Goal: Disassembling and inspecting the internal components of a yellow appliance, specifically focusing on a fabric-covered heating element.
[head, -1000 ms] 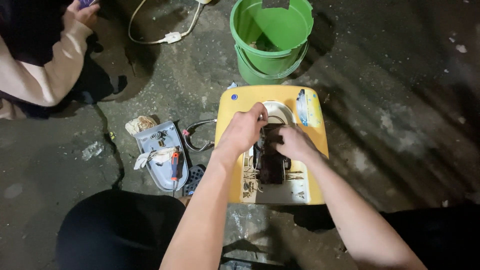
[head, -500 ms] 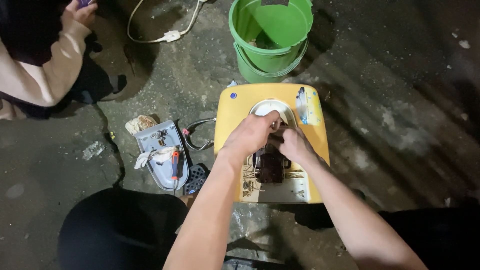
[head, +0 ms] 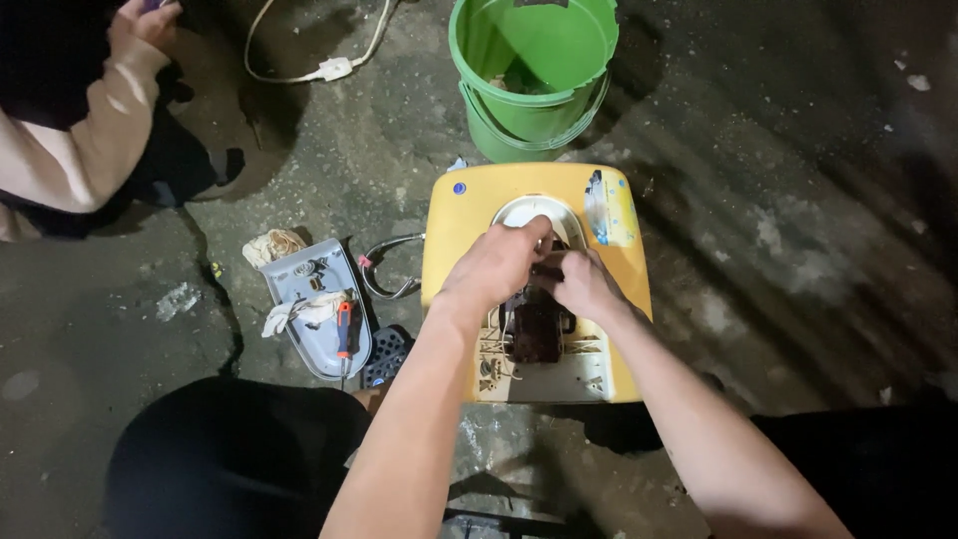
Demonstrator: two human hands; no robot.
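Both hands meet over the opened yellow casing on the floor. The left hand curls its grip onto the white disc; the right hand hides its fingers, grip unclear. The dark motor below is partly covered.

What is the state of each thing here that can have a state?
yellow appliance: lying on the ground, casing open, inner parts exposed
green bucket: upright, uncovered
grey tray: holding a screwdriver and small parts
left hand: on the white round part
right hand: on the dark inner part
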